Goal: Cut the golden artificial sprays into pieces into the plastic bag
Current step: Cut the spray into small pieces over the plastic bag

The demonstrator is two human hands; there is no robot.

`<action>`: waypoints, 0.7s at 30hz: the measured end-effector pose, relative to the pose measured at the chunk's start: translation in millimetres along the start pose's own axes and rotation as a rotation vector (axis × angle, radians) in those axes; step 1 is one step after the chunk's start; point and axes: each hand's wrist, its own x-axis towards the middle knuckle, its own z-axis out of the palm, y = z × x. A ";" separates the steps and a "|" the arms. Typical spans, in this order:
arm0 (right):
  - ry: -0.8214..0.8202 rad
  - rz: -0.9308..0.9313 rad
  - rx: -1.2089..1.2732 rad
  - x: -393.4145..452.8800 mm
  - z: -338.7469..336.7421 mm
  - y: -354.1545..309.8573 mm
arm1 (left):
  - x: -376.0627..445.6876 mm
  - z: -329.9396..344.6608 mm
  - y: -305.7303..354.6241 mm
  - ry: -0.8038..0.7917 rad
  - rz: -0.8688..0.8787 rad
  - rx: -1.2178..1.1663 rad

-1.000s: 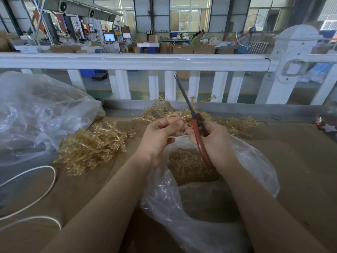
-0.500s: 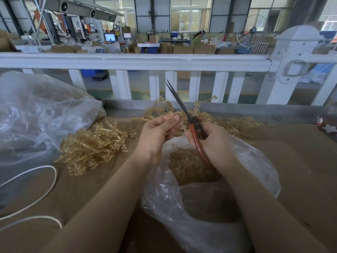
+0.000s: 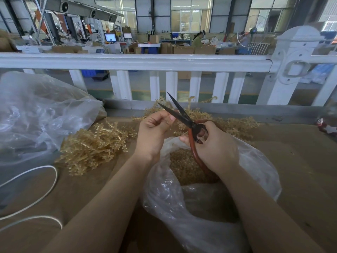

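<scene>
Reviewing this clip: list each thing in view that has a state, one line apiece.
scissors: blades open, held over the bag
right hand: grips the red scissor handles
left hand: pinches a small golden piece by the blades
plastic bag: mouth open, cut pieces inside
golden sprays: uncut pile lying on the table

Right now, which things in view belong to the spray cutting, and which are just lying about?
Job:
left hand pinching a spray piece
right hand gripping scissors, blades apart
open plastic bag
golden sprays pile

Lying about:
white cord
big clear bag
red ornament
</scene>
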 end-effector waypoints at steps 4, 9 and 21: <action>0.002 -0.028 -0.076 1.4 -1.3 0.3 | 0.4 -1.0 -0.2 0.010 0.012 0.002; 0.016 -0.027 -0.141 2.1 -3.8 -2.0 | 0.6 -1.3 -0.1 0.020 0.027 0.023; 0.066 -0.049 -0.166 0.1 -5.8 -2.1 | -1.4 -1.4 3.8 -0.001 0.031 0.043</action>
